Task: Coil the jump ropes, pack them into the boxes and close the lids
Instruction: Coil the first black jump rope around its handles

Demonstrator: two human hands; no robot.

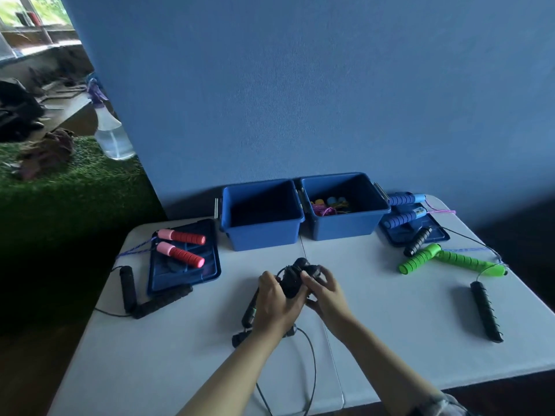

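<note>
1. Both bare hands meet over the middle of the white folding tabletop [186, 355], working on a black jump rope with foam handles [292, 280].
2. The left hand [277, 301] has its grip closed around the bundled handles and cord from the left; the right hand [326, 291] has its grip closed on the same bundle from the right, fingers curled over the top.
3. The thin black cord [312, 361] of that rope trails down toward the near edge of the tabletop, and a second black piece [240, 339] lies under the left wrist.
4. Behind the hands stand two open blue plastic boxes side by side: the left box [261, 232] looks empty inside, the right box [342, 229] holds coloured ropes at its bottom.
5. A blue lid [183, 274] lies flat to the left with a red-and-pink handled rope [181, 244] on it; another black foam-handled rope [144, 301] rests against its near edge.
6. To the right, a second blue lid [435, 235] carries a blue-handled rope [405, 210]; near it lie a green-handled rope [450, 259] and a black-handled rope [486, 310].
</note>
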